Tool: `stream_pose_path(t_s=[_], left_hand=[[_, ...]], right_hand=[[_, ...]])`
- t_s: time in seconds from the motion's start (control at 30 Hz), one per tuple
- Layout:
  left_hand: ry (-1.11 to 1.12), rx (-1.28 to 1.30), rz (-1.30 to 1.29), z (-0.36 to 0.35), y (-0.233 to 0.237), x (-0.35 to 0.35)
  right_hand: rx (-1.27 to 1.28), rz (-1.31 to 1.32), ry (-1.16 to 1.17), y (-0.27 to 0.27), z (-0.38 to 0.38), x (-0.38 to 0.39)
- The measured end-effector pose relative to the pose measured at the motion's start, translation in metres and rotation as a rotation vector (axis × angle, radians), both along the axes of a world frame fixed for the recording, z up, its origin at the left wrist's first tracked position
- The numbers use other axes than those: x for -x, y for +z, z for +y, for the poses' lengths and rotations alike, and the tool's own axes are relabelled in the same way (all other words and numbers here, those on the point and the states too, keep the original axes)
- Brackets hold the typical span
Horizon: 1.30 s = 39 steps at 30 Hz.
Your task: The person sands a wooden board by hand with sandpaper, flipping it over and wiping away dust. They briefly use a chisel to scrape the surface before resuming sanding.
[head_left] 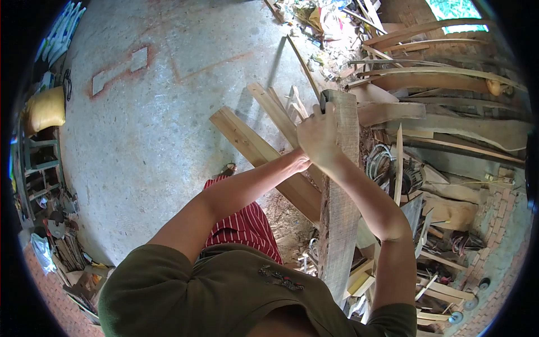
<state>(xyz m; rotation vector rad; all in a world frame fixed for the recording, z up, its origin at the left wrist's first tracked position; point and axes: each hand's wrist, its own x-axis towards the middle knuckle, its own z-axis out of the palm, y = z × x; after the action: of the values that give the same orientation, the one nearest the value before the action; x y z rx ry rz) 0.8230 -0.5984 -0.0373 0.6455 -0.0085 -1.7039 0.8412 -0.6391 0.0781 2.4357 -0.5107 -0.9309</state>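
Observation:
A thick, rough-sawn wooden beam [339, 236] runs lengthwise away from my body, with its far end at the upper middle. My right hand [318, 135] lies at the beam's left edge near that end, fingers closed and pointing away from me. Just past the fingertips a small dark piece [325, 98] shows against the beam; what my right hand grips is hidden under it. My left hand [301, 161] reaches in from the left, its wrist crossing close beneath the right one, and its fingers are out of sight behind the right hand.
Wide boards [264, 160] slant out left of the beam. Long curved planks [438, 76] are stacked at the right, near a motor [412, 177] and wood scraps. Shavings [286, 216] cover the concrete floor [140, 157] beside my legs. A yellow sack [46, 109] sits at far left.

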Motion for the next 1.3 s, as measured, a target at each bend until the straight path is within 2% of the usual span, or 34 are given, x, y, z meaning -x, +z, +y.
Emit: stream_pose_path(t_s=[0.07, 0.2, 0.27, 0.37, 0.4, 0.5, 0.57, 0.67, 0.73, 0.8, 0.87, 0.97, 1.03, 1.17, 1.23, 1.3], left_hand=[[-0.012, -0.054, -0.052, -0.008, -0.013, 0.005], [-0.103, -0.010, -0.160, -0.009, -0.018, 0.007], [-0.048, 0.031, -0.217, -0.004, 0.001, 0.000], [0.065, 0.140, -0.258, 0.005, 0.008, -0.001], [0.071, 0.139, -0.256, 0.004, 0.006, 0.000], [0.054, 0.073, -0.290, 0.000, -0.001, 0.008], [-0.022, -0.118, -0.316, -0.007, -0.006, 0.010], [-0.043, -0.078, -0.389, -0.001, 0.006, 0.001], [0.010, -0.072, -0.344, -0.004, 0.004, 0.007], [0.075, -0.077, -0.296, -0.007, -0.009, 0.013], [0.018, -0.028, -0.388, -0.010, -0.031, 0.020], [0.125, -0.021, -0.343, -0.003, 0.004, 0.010], [0.079, -0.044, -0.329, -0.005, -0.001, 0.007], [0.050, -0.078, -0.319, -0.002, 0.011, 0.004], [0.060, -0.087, -0.315, -0.002, 0.004, 0.006], [0.061, -0.040, -0.339, 0.000, 0.003, 0.003]], right_hand=[[0.020, -0.145, 0.011, -0.012, -0.023, -0.002], [0.011, -0.203, 0.022, -0.039, -0.041, 0.000], [0.059, -0.484, 0.168, -0.039, -0.041, 0.017], [0.034, -0.590, 0.213, -0.008, -0.018, 0.025], [0.044, -0.520, 0.176, -0.002, -0.015, 0.024], [0.017, -0.556, 0.199, -0.023, -0.039, 0.018], [0.027, -0.536, 0.176, -0.042, -0.053, 0.009], [0.023, -0.517, 0.197, -0.034, -0.055, 0.015], [0.022, -0.522, 0.246, -0.015, -0.047, 0.025], [0.052, -0.653, 0.243, 0.001, -0.027, 0.040], [0.070, -0.655, 0.275, 0.001, -0.027, 0.041], [0.062, -0.574, 0.188, -0.012, -0.030, 0.024], [-0.051, -0.495, 0.117, -0.026, -0.047, 0.006], [-0.074, -0.370, 0.043, -0.021, -0.050, 0.013], [-0.076, -0.532, 0.149, -0.007, -0.039, 0.037], [-0.143, -0.613, 0.098, 0.008, -0.032, 0.063]])
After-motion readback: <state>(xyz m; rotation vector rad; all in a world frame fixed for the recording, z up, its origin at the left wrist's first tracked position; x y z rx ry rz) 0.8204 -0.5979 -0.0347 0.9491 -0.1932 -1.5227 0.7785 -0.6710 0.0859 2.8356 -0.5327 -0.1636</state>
